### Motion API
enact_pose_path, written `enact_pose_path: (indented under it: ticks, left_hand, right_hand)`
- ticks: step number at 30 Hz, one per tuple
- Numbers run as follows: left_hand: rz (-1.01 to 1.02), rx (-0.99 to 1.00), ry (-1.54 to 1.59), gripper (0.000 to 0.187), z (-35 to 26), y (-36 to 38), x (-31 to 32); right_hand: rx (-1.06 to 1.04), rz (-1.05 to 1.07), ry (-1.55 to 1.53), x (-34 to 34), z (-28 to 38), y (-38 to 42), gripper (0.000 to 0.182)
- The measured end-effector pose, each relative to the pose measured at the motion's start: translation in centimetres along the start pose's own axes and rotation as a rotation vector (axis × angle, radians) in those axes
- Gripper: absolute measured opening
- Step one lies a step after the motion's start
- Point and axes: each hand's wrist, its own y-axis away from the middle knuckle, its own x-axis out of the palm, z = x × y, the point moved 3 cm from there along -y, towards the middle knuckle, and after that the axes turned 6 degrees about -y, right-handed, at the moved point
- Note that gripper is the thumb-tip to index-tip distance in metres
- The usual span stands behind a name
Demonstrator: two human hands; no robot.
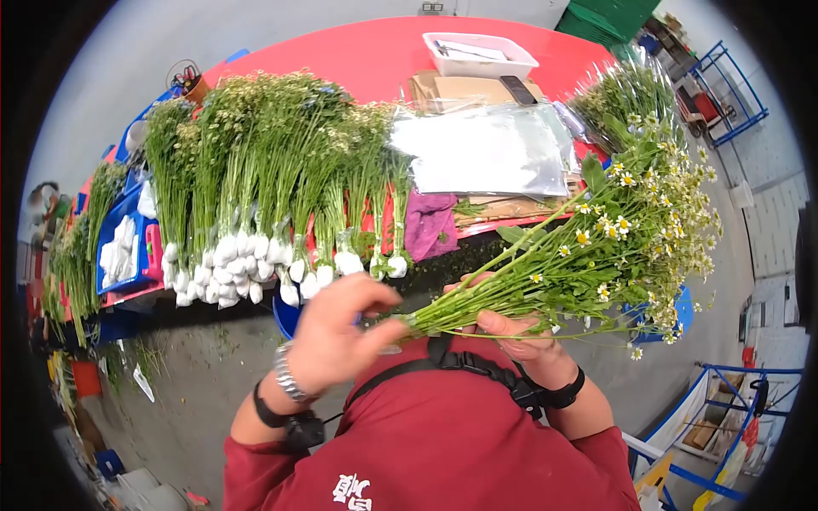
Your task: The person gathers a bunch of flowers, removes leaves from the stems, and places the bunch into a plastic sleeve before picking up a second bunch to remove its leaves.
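A bunch of chamomile-like daisies [626, 226], white with yellow centres, lies across in front of my chest, its heads to the right and its stems to the left. My right hand [521, 339] is closed around the stems from below, its fingers partly hidden behind them. At the cut ends, my left hand [336, 328] is curled, thumb and fingers around the stem tips. Something thin and pale seems to circle the stems beside the left thumb, too small to make out. On the red table [375, 43] lie bundled flower stems [273, 162] with white wrapped ends [234, 268].
Clear plastic sleeves [486, 149] lie on cardboard, near a phone [518, 89] and a white tray [480, 55]. A purple cloth [430, 223] hangs at the table edge. Blue crates [123, 243] stand left. A blue-framed cart [724, 426] is at lower right.
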Motion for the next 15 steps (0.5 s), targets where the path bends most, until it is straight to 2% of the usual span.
enact_pose_path:
  ticks: [2, 5, 8, 10, 12, 13, 15]
  left_hand:
    - [0.028, 0.102, -0.010, 0.030, -1.0, -1.1, 2.2]
    - [0.060, 0.067, 0.040, 0.028, -1.4, -2.1, 3.3]
    - [0.102, 0.136, 0.055, 0.023, -0.5, -2.1, 3.3]
    - [0.124, 0.177, 0.102, 0.021, 0.2, -1.7, 3.2]
    - [0.050, 0.036, 0.253, 0.018, 1.2, -1.0, 2.6]
    - [0.059, 0.043, 0.255, 0.018, 1.5, -0.7, 2.6]
    - [-0.074, -0.053, 0.447, 0.013, 3.0, 0.1, 2.3]
  right_hand:
    - [-0.014, -0.018, 0.007, 1.3, 0.2, 0.2, 0.049]
    - [0.022, 0.042, 0.186, 1.2, -0.2, -0.2, 0.045]
    - [-0.030, 0.000, 0.250, 1.0, -1.0, -0.2, 0.034]
    - [-0.058, -0.023, 0.215, 1.8, -1.1, -0.1, 0.034]
    - [-0.084, -0.044, 0.183, 2.7, -0.7, 0.1, 0.033]
    - [-0.090, -0.055, 0.223, 3.1, -0.5, 0.3, 0.033]
    - [-0.098, -0.076, 0.261, 3.5, -0.9, 0.6, 0.034]
